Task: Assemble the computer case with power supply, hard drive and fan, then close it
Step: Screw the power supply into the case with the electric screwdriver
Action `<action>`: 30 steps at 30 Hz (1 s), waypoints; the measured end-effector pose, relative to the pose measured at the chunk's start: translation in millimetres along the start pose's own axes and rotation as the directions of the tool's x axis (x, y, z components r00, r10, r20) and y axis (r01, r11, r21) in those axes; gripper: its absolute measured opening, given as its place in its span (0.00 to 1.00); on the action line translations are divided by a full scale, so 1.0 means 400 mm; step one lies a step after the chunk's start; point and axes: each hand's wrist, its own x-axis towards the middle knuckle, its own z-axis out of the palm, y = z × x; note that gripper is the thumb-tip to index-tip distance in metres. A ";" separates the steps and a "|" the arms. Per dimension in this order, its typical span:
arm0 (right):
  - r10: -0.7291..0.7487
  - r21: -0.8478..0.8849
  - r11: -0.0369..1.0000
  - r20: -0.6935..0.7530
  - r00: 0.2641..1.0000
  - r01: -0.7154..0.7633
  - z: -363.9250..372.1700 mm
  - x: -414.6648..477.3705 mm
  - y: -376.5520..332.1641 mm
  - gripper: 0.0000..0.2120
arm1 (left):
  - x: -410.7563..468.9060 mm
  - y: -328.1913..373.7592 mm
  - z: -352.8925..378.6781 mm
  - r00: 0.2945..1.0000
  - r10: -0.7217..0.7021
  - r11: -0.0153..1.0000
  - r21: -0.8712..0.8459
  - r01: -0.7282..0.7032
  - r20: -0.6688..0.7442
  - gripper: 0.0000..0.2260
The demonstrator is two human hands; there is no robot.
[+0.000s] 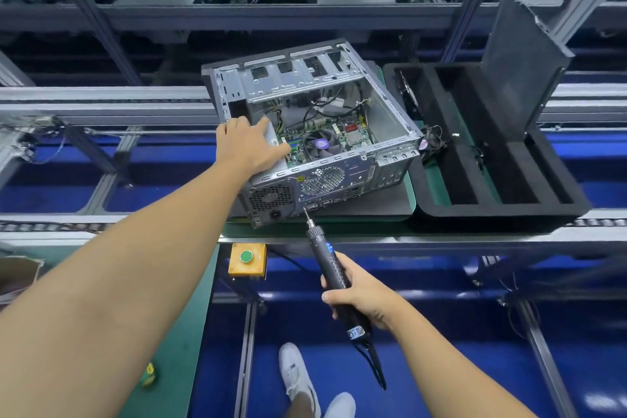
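Nearest, an electric screwdriver [330,268] is gripped in the right hand [364,299], its bit set against the near wall of the open computer case [359,173]. The left hand [249,142] is laid, fingers straight, over the power supply [271,197] at the case's near left corner. A foam tray [509,210] is seen just right.

factory assembly line | roller conveyor rails [101,102] | green button box [247,258]

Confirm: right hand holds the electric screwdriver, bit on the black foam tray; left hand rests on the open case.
One thing is wrong: the head view shows the electric screwdriver bit at the case rear panel, not the foam tray. The rest holds: right hand gripping it, left hand on the open case.
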 end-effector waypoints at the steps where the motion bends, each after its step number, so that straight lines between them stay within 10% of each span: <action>1: 0.006 -0.006 1.000 -0.001 1.000 -0.006 0.003 -0.004 0.005 0.30 | -0.008 0.002 0.000 1.000 -0.002 1.000 0.002 0.002 0.000 0.42; 30: 0.072 0.024 0.997 -0.029 0.997 -0.071 0.033 0.048 0.106 0.37 | -0.118 0.050 0.025 0.987 0.136 0.991 0.000 -0.137 0.085 0.43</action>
